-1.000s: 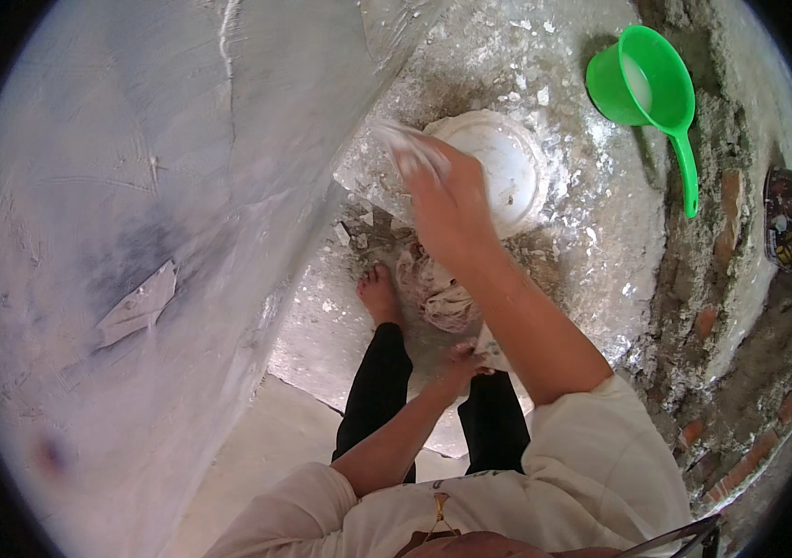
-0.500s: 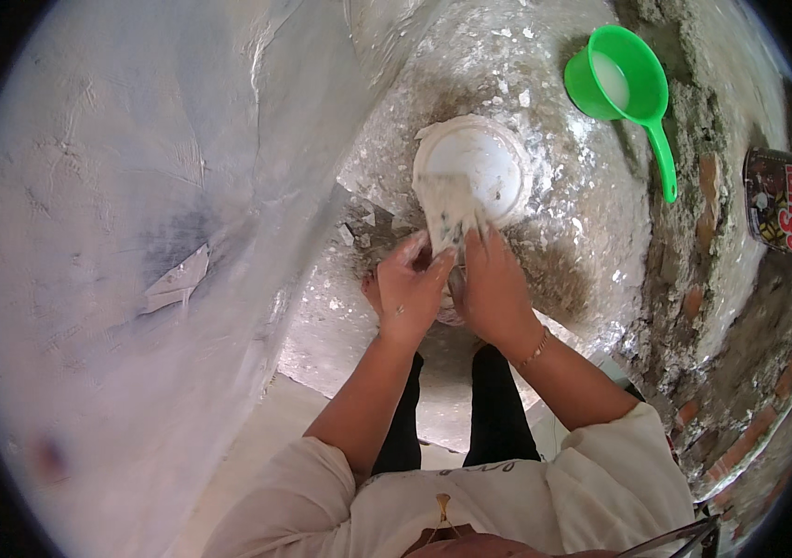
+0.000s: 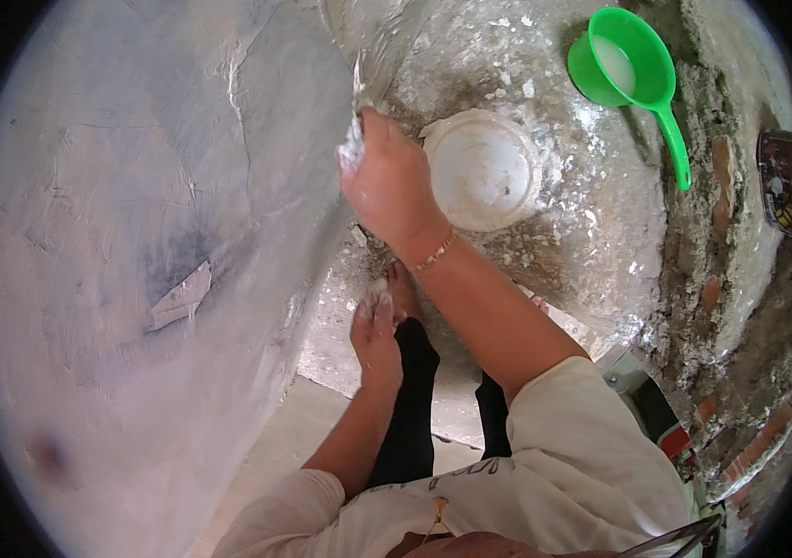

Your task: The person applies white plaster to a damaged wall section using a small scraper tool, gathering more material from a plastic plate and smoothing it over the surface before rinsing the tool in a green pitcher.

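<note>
At the left, my right hand (image 3: 391, 177) is closed on a plaster-smeared flat scraper (image 3: 353, 149), seen nearly edge-on against the grey-white wall (image 3: 136, 121). Most of the scraper is hidden by the fingers. Lower down, my left hand (image 3: 376, 335) is held near my bare foot (image 3: 404, 296). Its fingers are drawn together and smeared white, and what they hold cannot be made out. A round white dish (image 3: 480, 172) with a paste-crusted rim rests on the ground just right of my right hand.
A green dipper (image 3: 621, 65) with whitish liquid inside stands at the far right, its handle toward me. Rough broken masonry (image 3: 721, 242) runs along the right side, with a dark printed packet (image 3: 788, 181) on it. White flakes dot the concrete (image 3: 591, 223).
My hands have parted. The right hand has carried the scraper from over the dish left to the wall; the left hand has dropped back toward me. The view has shifted slightly.
</note>
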Tool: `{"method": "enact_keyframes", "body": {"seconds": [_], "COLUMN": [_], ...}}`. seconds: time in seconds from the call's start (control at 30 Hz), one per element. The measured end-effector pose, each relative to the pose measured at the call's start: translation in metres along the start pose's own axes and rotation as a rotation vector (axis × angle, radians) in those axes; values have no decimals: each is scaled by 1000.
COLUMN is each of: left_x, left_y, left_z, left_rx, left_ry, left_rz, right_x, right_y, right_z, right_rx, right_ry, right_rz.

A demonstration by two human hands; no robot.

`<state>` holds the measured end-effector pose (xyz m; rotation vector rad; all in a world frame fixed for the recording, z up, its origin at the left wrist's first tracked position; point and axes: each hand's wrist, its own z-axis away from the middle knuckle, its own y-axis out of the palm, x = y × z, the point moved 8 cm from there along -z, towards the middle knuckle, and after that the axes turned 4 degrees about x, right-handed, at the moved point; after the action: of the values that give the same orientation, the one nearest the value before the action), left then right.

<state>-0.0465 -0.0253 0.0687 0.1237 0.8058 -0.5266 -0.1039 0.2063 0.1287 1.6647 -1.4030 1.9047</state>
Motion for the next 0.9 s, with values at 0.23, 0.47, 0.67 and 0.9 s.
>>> {"method": "enact_keyframes", "body": {"seconds": [0.23, 0.47, 0.67, 0.9], "left_x": [97, 145, 180, 220], "left_y": [-1, 13, 4, 15], "left_z": [62, 66, 58, 47], "left_rx": [-26, 32, 75, 210], "left_ry": [-241, -225, -142, -12], "left_rz": [-4, -67, -133, -251], "right_x": [-21, -30, -6, -53], "right_y": [-2, -4, -16, -15], "right_z": [-37, -49, -5, -61], "right_rx": [-56, -70, -298, -244], "right_ry": [105, 40, 42, 270], "right_rz": [-63, 26, -87, 15]}}
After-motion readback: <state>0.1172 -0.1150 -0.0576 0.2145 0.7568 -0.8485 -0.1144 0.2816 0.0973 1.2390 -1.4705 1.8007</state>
